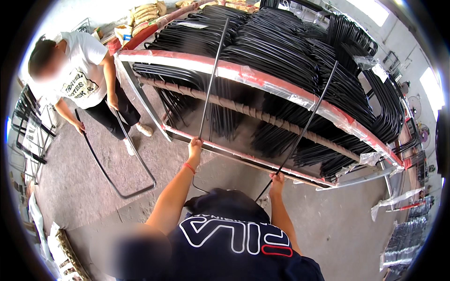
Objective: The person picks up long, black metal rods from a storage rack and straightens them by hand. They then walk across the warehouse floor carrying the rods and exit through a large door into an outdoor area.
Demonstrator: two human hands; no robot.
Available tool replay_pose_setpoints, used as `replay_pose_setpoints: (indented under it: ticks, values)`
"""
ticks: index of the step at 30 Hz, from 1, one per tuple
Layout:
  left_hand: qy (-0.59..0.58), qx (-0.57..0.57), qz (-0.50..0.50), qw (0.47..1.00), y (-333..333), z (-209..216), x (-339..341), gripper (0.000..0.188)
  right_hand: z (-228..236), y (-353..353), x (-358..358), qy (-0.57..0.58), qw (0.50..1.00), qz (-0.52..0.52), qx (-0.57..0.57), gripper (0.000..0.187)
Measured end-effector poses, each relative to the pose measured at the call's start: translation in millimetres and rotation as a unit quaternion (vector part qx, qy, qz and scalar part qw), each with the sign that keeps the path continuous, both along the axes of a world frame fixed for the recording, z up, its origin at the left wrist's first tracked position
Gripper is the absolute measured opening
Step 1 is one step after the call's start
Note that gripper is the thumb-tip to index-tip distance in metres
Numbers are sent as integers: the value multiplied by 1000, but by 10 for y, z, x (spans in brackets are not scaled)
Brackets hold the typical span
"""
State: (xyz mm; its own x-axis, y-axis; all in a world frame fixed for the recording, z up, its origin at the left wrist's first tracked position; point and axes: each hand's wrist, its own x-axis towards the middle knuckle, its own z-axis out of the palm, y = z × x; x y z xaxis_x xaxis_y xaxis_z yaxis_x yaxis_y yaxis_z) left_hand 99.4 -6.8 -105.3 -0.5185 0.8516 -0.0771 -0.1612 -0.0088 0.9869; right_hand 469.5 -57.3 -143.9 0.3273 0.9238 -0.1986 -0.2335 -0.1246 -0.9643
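A U-shaped frame of bent black metal tube [213, 77] is in both my hands, its two long legs pointing up and away from me over the front of a rack. My left hand [194, 149], with a red band at the wrist, is closed round the left leg. Lower down, my right hand [277, 181] grips the other leg. The frame's bend lies near my body, partly hidden by my dark shirt. Close beyond the legs is the rack's red and clear-wrapped front rail [243, 72].
Stacked black tube frames [276, 47] fill the rack, and more hang beneath its rail. At the left, a person in a white shirt [84, 70] holds another U-shaped tube frame [126, 194] low over the concrete floor [70, 164]. Bundled dark parts [408, 239] lie at the right.
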Motion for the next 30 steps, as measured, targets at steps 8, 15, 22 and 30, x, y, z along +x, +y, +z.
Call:
replay_pose_setpoints:
  ticks: [8,15,22,30]
  values:
    - [-115,-19,19,993,8,-55,-136,11,99,26,-99,17,1000,14,1,16]
    - [-120,-3,35,992,-38,-102,-124,10,224,-4,-149,24,1000,2,-9,13]
    - [-114,13,23,993,-68,7,-67,16,30,28,-55,33,999,9,33,13]
    - [-57,5,20,998,-103,53,-90,15,-99,35,-77,48,997,-5,64,14]
